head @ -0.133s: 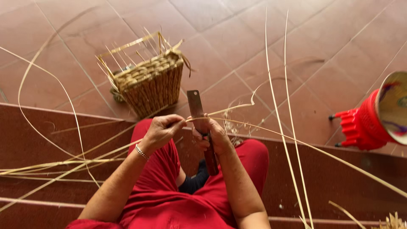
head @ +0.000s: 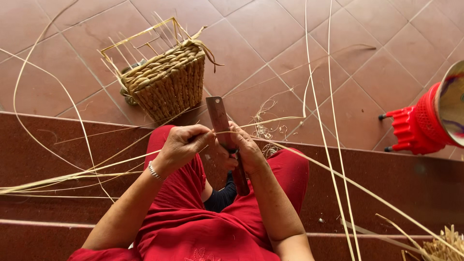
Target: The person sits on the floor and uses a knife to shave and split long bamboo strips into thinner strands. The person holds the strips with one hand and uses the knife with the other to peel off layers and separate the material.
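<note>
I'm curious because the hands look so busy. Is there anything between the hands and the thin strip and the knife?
No. The left hand pinches the pale strip directly, and the right hand grips the knife directly. Nothing visible sits between them.

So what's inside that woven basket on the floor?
The woven basket shows only bare upright stakes and a strip frame rising from its rim. Its inside is hidden by its woven wall, so its contents cannot be seen.

Tiled floor [head: 290, 43]: basket [head: 166, 82] just beyond hands, red stool [head: 415, 125] far right, loose strips [head: 319, 96] between; step [head: 58, 145] below.
</note>
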